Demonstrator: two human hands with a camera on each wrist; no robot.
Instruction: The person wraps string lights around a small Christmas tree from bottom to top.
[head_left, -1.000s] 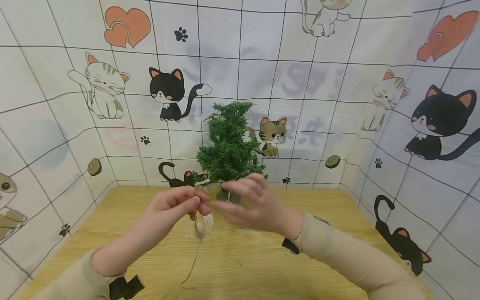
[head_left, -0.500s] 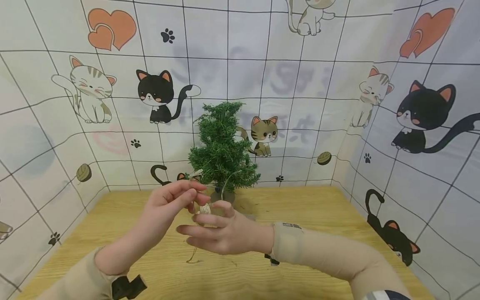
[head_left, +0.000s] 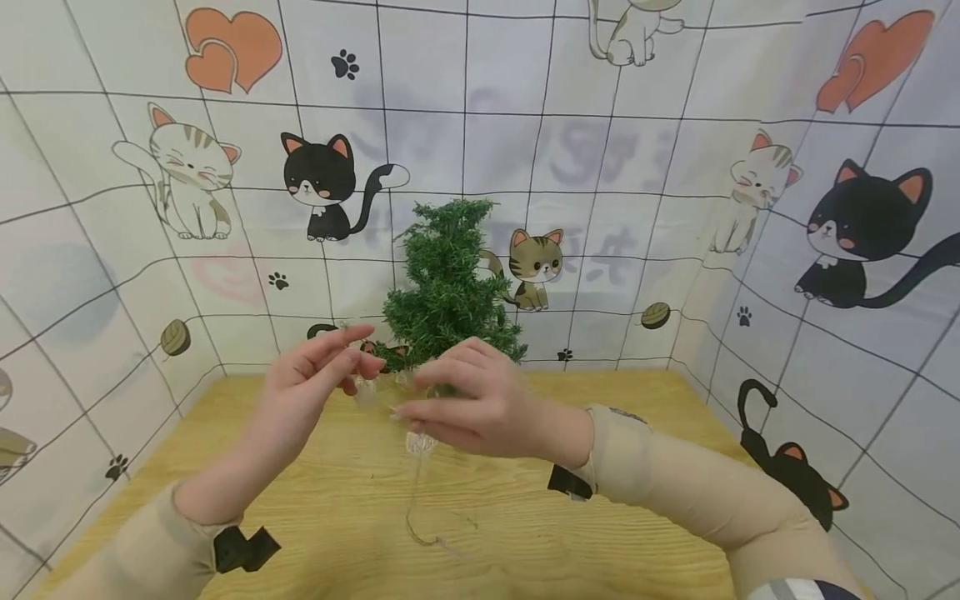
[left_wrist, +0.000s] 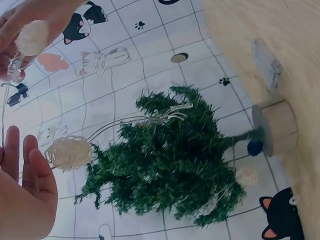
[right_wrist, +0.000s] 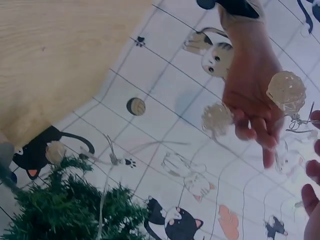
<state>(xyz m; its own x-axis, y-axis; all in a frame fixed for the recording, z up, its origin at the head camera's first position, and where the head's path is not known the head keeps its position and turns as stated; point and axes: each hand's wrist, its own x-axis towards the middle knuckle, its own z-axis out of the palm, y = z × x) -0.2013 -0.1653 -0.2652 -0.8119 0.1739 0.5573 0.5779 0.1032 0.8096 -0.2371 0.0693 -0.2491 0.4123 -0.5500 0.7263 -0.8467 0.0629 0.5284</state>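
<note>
My left hand: index straight, other fingers bent, a pale wound ball just beside; cannot tell whether they pinch anything. My right hand: fingers blurred, tips at the twisted wire of a second ball; cannot tell whether clamped on it. Green tree upright beyond both, on the wooden table

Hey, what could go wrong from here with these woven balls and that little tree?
The thin pale wire beside a round cream woven ball crosses the small green artificial tree in the left wrist view, so it might snag on the branches. If it snags, a pull could tip the tree on its short round base. The thin loose strand below the person's right hand could tangle.
</note>
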